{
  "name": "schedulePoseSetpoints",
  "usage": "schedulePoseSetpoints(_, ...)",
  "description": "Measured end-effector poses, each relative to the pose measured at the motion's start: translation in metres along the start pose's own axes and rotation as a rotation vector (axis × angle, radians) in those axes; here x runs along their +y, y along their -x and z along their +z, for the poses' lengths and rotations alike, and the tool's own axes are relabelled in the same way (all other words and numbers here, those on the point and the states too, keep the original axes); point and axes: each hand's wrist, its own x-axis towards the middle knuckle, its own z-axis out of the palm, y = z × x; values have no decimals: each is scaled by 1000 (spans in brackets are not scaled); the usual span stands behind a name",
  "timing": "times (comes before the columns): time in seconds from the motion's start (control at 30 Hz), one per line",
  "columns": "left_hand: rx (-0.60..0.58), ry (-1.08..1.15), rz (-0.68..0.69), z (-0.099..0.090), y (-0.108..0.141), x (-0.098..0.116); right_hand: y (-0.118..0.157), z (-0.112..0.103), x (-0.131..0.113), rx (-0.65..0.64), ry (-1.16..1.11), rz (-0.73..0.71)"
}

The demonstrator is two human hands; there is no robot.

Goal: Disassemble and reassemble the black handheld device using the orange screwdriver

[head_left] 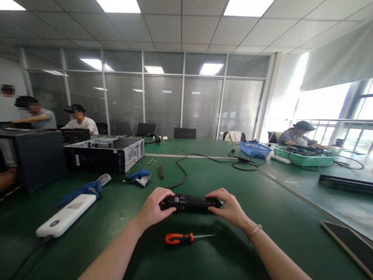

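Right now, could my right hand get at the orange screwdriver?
Probably yes: the orange screwdriver lies nearby on the table, with nothing visible between it and your right hand, though that hand would likely need to release its end of the black part first.

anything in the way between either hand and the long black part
Nothing visible: the left hand holds one end of the long black part and the right hand the other. The orange-and-black screwdriver lies on the near side, apart from both hands.
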Motion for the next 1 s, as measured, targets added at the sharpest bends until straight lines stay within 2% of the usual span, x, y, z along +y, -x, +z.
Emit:
schedulePoseSetpoints(0.1, 25, -11, 15, 4, -1, -8, -5, 12, 3, 69, 49, -67)
schedulePoseSetpoints(0.2, -12, -35, -9, 10, 1, -17, -7, 27, 5, 56, 133, -128)
schedulePoseSetpoints(0.37, -55, -67, -86, 19, 1, -29, -7, 41, 10, -1, 229, -124)
schedulePoseSetpoints(0.6, -103, -37, -91, 19, 2, -34, -5, 42, 14, -55, 236, -100)
schedulePoseSetpoints(0.8, -88, -30, -82, 18, 0, -34, -4, 43, 14, -73, 246, -107)
schedulePoseSetpoints(1.0, -77, 9, -117, 21, 0, -44, -4, 43, 12, -81, 262, -103)
